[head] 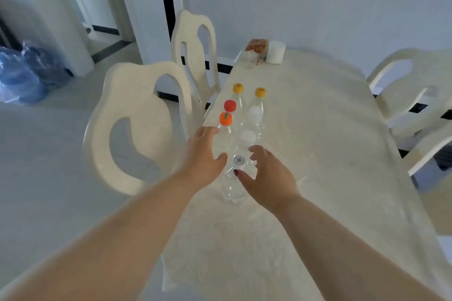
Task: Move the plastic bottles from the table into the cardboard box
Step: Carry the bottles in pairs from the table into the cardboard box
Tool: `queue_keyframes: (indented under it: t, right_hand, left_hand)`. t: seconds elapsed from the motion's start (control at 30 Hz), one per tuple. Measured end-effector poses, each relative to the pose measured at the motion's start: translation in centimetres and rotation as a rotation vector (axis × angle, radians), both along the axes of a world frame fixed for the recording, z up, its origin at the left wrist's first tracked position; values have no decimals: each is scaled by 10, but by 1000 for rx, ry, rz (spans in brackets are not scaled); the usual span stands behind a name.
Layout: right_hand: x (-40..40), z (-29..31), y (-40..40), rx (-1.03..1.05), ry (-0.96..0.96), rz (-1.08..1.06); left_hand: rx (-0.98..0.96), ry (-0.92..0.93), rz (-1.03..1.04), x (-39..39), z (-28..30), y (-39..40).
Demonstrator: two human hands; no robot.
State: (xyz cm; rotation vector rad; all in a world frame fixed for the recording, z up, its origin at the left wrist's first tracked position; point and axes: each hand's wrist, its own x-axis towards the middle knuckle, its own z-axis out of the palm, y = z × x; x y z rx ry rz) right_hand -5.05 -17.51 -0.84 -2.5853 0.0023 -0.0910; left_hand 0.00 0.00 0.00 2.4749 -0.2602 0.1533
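Several clear plastic bottles stand upright in a cluster near the left edge of the cream table [318, 129]. The nearest bottle [233, 187] has a white cap with a grey mark. Behind it stand a white-capped bottle [248, 135], an orange-capped bottle [225, 119], a red-capped bottle [230, 105] and two yellow-capped bottles [238, 88] [260, 92]. My left hand [204, 156] is open, its fingers beside the orange-capped bottle. My right hand [265, 173] is open, its fingers spread around the nearest bottle's top. No cardboard box is in view.
Two cream chairs [137, 115] [193, 51] stand along the table's left side and more chairs [415, 90] on the right. A white cup [275, 52] and a snack packet [255, 47] sit at the far end. Blue plastic bags [27, 73] lie on the floor at the left.
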Motion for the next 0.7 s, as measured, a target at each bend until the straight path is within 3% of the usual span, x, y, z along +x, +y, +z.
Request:
queue_keyframes:
  t: [0.13, 0.33, 0.7]
  right_hand:
    - [9, -10, 9, -30, 142, -41]
    - [23, -26, 20, 18, 162, -132]
    - [22, -46, 27, 374, 111, -293]
  left_hand:
    - [-49, 87, 85, 27, -16, 6]
    - [-240, 198, -65, 67, -30, 5]
    - [-402, 208, -134, 97, -33, -3]
